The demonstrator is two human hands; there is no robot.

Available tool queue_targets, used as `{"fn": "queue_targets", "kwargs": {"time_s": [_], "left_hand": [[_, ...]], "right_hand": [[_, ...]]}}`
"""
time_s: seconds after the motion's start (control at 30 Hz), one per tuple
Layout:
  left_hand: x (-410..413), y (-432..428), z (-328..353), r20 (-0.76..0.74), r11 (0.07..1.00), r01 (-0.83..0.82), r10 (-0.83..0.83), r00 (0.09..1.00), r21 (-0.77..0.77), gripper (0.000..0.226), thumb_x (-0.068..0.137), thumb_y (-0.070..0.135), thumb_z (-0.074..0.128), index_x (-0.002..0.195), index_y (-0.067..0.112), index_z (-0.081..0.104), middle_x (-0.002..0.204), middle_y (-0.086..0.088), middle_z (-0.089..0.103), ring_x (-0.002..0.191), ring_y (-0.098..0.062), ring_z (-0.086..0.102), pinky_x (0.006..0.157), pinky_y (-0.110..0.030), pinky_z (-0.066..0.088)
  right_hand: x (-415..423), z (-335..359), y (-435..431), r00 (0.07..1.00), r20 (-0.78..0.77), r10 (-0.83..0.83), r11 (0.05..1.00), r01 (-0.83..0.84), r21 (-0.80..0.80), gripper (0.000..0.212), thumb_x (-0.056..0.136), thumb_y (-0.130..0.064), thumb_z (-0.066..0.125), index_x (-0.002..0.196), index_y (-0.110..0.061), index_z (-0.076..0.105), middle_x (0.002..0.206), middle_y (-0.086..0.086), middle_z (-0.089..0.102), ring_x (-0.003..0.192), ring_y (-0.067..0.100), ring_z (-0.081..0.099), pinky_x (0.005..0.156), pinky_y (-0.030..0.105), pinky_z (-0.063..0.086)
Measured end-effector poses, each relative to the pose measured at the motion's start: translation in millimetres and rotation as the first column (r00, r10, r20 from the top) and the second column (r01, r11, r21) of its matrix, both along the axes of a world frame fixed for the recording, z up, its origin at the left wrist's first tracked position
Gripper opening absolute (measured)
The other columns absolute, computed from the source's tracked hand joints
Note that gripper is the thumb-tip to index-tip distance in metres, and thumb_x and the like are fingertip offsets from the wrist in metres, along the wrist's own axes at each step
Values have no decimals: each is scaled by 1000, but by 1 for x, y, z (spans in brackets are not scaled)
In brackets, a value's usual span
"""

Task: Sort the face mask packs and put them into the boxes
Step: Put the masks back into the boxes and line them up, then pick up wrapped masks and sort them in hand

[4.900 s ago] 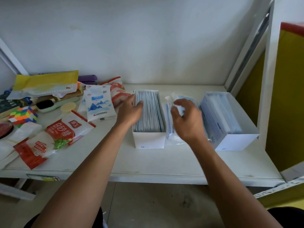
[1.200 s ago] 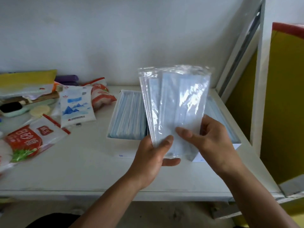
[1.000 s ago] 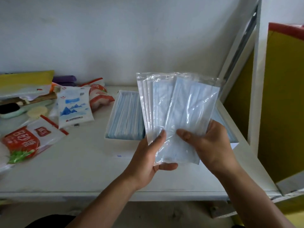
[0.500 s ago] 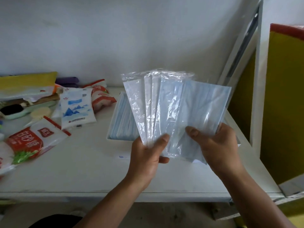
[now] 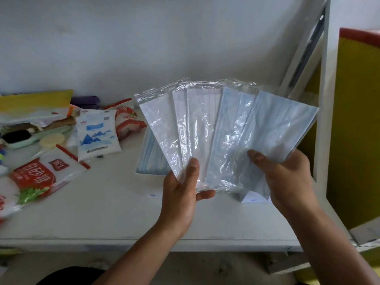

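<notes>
Both hands hold a fanned spread of clear-plastic face mask packs [image 5: 216, 136], pale blue and white, raised above the white tabletop [image 5: 102, 212]. The left hand [image 5: 181, 194] pinches the lower ends of the left-hand packs, thumb flat on the front and fingers curled underneath. The right hand [image 5: 287, 182] grips the rightmost blue pack the same way, thumb on front and fingers hidden behind.

The fan stands between the camera and the boxes. Of the open white box filled with blue masks [image 5: 148, 159], only the left part shows past the fan's left edge. Of the second white box [image 5: 254, 198], only a near corner peeks out below the packs, between the two hands; its contents cannot be seen.

On the table's left side, well apart from the hands, lies a clutter:
- a white pouch printed with blue mountains [image 5: 96, 136]
- a red-and-white packet with green print [image 5: 39, 177] nearer the front edge
- a red-and-white bag [image 5: 128, 122] just beside the first box
- a flat yellow package [image 5: 35, 101] against the white wall [image 5: 144, 48]
- a pale green case with a black inset [image 5: 18, 138]
- a round cream disc [image 5: 51, 139]

To the right, a white frame post [image 5: 321, 99] and a yellow panel with a red top edge [image 5: 357, 120] border the table.
</notes>
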State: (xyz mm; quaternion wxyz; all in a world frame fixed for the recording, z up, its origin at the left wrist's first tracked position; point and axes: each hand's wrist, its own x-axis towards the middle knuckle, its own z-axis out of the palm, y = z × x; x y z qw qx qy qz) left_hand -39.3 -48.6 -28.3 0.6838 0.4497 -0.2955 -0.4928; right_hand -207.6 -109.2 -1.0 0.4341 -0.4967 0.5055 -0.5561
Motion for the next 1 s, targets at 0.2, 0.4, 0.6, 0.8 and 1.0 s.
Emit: {"fn": "queue_targets", "kwargs": {"time_s": [0.2, 0.4, 0.6, 0.8, 1.0], "left_hand": [[4, -1, 3, -7, 1000, -11, 11, 1000, -14, 28, 84, 37, 58, 109, 28, 66, 99, 8, 75, 91, -18, 72, 56, -27, 56], [15, -2, 13, -172, 999, 22, -27, 985, -31, 41, 83, 34, 60, 123, 28, 60, 115, 2, 70, 97, -19, 69, 54, -26, 54], [3, -2, 8, -208, 948, 319, -316, 926, -20, 31, 87, 28, 58, 115, 20, 68, 123, -4, 70, 123, -26, 62, 101, -42, 52], [-7, 5, -2, 87, 948, 314, -318, 944, 60, 24, 83, 43, 70, 100, 29, 78, 111, -5, 75, 110, -22, 70, 93, -48, 57], [-7, 6, -4, 254, 997, -80, 83, 964, -21, 19, 82, 40, 70, 95, 28, 77, 88, -1, 78, 89, -18, 74, 84, -53, 59]], "right_hand": [[-12, 13, -9, 973, 232, -2, 998, -14, 66, 22, 78, -7, 77, 98, -14, 70, 92, 1, 78, 90, 24, 75, 87, 53, 57], [-32, 21, -16, 942, 295, -161, 987, 151, 59, 22, 81, -17, 79, 98, -26, 67, 102, -8, 75, 99, 15, 71, 94, 47, 55], [-15, 7, -10, 995, 101, 1, 1000, 0, -3, 27, 81, -17, 77, 106, -16, 69, 93, -3, 75, 87, 16, 73, 81, 43, 58], [0, -5, 0, 896, -133, 423, 874, -442, -200, 13, 77, -30, 76, 86, -40, 71, 77, -17, 67, 72, 4, 64, 67, 28, 58], [11, 5, 4, 856, 302, 419, 906, -374, -197, 58, 80, -65, 61, 108, -15, 52, 104, -1, 63, 96, 13, 66, 74, 29, 55]]}}
